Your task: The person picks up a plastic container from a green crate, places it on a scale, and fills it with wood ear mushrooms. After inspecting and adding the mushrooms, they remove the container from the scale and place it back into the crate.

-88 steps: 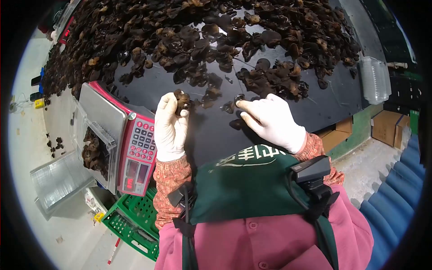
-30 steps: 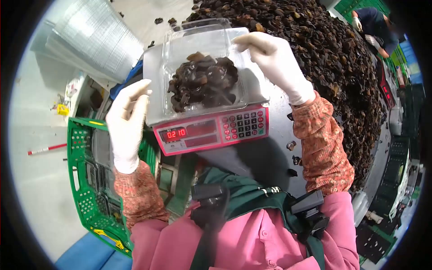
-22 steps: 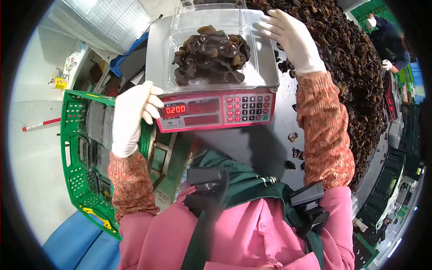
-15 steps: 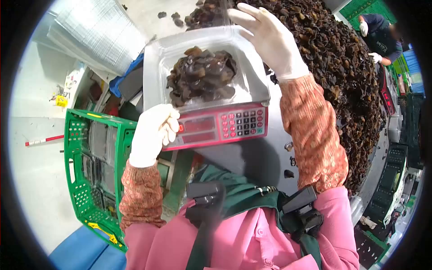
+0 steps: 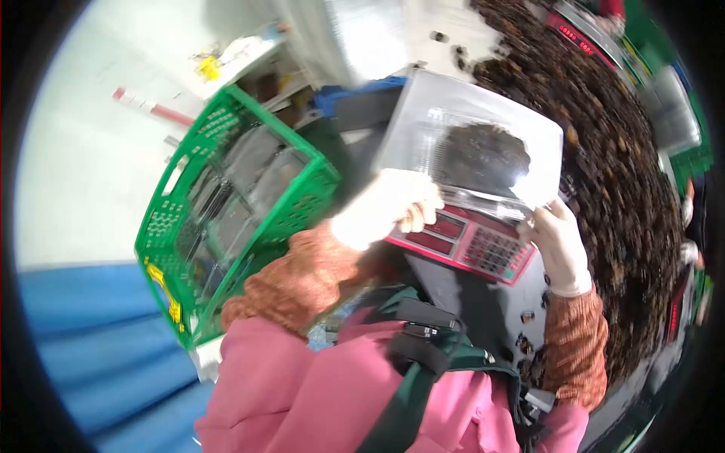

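A clear plastic box [image 5: 427, 113] holds a heap of dark brown, curled pieces that look like wood ear mushrooms [image 5: 483, 160]. Its clear lid lies over them, so they look hazy. The box sits on a red scale [image 5: 495, 253], whose keypad and display show along the near side. My left hand [image 5: 389, 208], in a white glove, has its fingers curled on the box's near left corner. At the near right corner, my gloved right hand [image 5: 557, 238] pinches the rim. Motion blur hides whether the lid is fully pressed down.
A green crate [image 5: 249, 260] with clear boxes inside stands at my left. To the right spreads a large pile of wood ear mushrooms [image 5: 619, 196]. Another scale [image 5: 578, 38] is at the far right. Stacked clear plastic [image 5: 366, 38] stands behind the box.
My right hand has come down from the far side of the box to its near right corner, and the lid now covers the mushrooms. The view has turned and shifted left.
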Demonstrator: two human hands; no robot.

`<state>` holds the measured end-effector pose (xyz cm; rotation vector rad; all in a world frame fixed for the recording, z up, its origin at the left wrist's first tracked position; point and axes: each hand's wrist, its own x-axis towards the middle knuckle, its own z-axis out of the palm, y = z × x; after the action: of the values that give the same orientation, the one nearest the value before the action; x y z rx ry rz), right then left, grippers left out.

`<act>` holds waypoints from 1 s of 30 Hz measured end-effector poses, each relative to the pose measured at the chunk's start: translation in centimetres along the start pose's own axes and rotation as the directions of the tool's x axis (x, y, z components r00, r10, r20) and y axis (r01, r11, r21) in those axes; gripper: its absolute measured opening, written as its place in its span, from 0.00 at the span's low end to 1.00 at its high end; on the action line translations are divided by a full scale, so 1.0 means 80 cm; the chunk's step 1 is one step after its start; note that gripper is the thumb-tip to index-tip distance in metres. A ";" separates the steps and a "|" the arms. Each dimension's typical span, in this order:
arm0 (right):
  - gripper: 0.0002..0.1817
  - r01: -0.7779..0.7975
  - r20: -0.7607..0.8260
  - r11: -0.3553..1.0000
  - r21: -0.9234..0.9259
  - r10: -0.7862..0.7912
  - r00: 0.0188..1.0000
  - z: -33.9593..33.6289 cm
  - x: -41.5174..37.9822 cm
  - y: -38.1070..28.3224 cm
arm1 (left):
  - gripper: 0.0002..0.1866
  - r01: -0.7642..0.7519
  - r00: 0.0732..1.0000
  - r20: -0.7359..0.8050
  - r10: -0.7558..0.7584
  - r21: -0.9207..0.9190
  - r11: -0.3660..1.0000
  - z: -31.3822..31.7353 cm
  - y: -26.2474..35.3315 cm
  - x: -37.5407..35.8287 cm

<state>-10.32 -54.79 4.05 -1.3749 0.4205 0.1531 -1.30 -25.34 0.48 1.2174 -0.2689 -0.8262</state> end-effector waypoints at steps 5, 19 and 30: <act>0.05 0.202 0.039 0.979 -0.004 -0.202 0.979 0.010 -0.007 0.007 | 0.11 0.035 0.979 -0.202 -0.017 0.088 0.995 0.025 0.007 -0.028; 0.24 0.257 0.348 0.948 -0.189 -0.181 0.920 0.093 -0.034 0.011 | 0.12 -0.138 0.537 -0.834 0.129 0.064 0.988 -0.231 -0.026 -0.418; 0.17 0.047 0.071 0.999 -0.005 -0.047 0.996 -0.001 -0.090 0.071 | 0.19 0.839 0.543 -0.790 0.283 0.528 -0.134 -0.303 0.084 -0.300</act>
<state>-18.93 -52.74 1.58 -1.3805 0.3287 0.1640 -0.63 9.28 3.59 3.2238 0.3569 -0.2759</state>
